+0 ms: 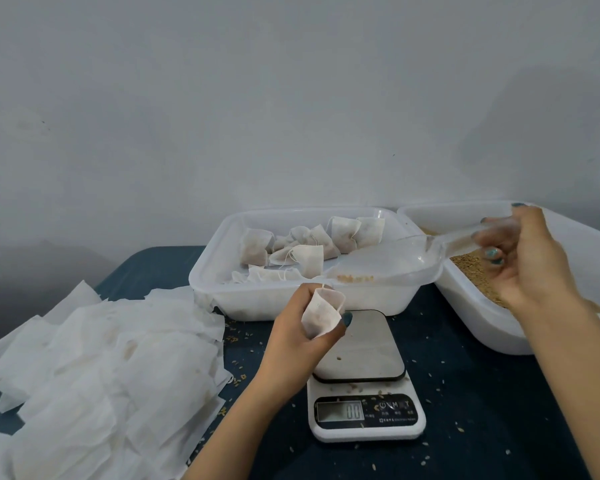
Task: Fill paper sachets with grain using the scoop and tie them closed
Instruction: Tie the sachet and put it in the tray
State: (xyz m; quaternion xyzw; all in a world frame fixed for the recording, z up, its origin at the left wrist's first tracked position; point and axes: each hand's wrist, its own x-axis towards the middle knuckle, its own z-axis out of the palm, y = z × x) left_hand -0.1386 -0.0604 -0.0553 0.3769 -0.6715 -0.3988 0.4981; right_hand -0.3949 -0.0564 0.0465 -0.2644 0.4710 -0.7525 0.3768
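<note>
Sachet (pixel 323 313), scoop (pixel 388 265) — scale readout (pixel 340 410) zeros

We tag this as a small hand-packing station in a plain room, either a home or a small workshop, we cannot tell which. Cues: plain pale grey wall (pixel 291 98) right behind a tabletop (pixel 482 393) covered in dark blue; a small white digital kitchen scale (pixel 366 414) towards the front; two white plastic trays behind it, the left tray (pixel 243 303) with filled sachets (pixel 257 251), the right tray (pixel 492 327) with loose grain (pixel 471 271); a messy heap of empty paper sachets (pixel 101 358) on the left; stray grains (pixel 236 339) scattered over the blue surface and the scale
</note>
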